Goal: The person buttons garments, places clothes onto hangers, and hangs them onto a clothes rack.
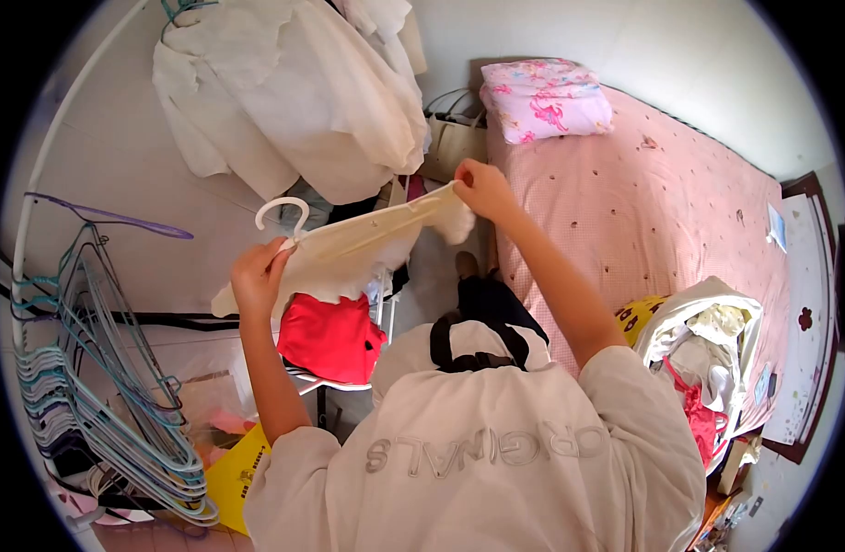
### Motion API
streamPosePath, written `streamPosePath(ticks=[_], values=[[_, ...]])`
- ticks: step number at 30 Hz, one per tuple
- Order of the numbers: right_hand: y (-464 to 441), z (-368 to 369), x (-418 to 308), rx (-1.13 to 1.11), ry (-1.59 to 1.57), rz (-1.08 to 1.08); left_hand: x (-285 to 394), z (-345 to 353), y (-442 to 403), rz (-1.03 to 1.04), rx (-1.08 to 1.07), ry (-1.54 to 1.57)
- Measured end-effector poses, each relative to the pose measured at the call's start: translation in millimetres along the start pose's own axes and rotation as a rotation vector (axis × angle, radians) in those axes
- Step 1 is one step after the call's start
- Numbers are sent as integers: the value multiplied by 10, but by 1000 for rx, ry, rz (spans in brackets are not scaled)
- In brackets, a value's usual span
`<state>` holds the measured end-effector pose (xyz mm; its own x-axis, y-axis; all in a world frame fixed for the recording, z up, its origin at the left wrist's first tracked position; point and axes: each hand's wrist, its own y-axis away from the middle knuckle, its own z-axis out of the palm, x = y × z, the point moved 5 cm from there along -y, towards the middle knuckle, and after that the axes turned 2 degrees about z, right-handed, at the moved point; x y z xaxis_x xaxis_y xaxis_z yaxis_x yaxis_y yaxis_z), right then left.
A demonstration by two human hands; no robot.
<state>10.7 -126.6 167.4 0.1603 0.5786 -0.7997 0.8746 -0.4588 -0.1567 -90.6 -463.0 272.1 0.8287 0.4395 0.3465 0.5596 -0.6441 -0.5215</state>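
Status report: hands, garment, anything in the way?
Left hand on white garment beside hanger hook. Right hand pinching its edge. Garment held out between them. Red cloth nearby, no visible blockage.

This looks like a bedroom in a home. I can see a big bed (643,212) with a pink sheet on it and some flowery bedding (551,103) near the wall (699,55). White clothes (303,83) hang up across from it, next to a rail (59,118) and lots of hangers (100,432). It's where someone sleeps and keeps clothes.
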Motion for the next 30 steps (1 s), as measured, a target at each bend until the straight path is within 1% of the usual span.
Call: streamPosePath(ticks=[2,5,7,10,13,15,16,18,19,21,22,25,26,29,30], values=[[-26,-175,-145,-15,48,-37,80,86,-16,11,39,-51],[-2,-337,-343,-14,76,-59,233,211,-90,55,37,-100],[51,-418,-514,-6,78,-65,328,316,-146,120,72,-83],[136,-354,-824,91,49,-80,505,545,-214,166,115,-13],[307,-89,-1166,-37,-114,-136,696,745,-281,175,129,76],[359,-176,-1284,51,-189,-327,733,795,-317,168,119,113],[382,-207,-1335,91,-228,-426,682,775,-319,114,133,165],[336,-407,-1266,260,53,-647,531,689,-283,-5,163,262],[346,-511,-1220,338,195,-760,510,658,-281,6,154,297],[345,-510,-1076,67,295,-596,496,544,-283,30,123,362],[342,-498,-1000,-60,342,-513,514,495,-291,27,61,285],[276,-629,-851,39,318,-497,199,348,-220,88,103,186],[292,-656,-854,28,310,-469,146,326,-189,102,107,165],[325,-621,-889,54,300,-490,29,262,-118,129,104,114],[326,-628,-874,59,299,-468,-29,255,-98,125,100,104]])
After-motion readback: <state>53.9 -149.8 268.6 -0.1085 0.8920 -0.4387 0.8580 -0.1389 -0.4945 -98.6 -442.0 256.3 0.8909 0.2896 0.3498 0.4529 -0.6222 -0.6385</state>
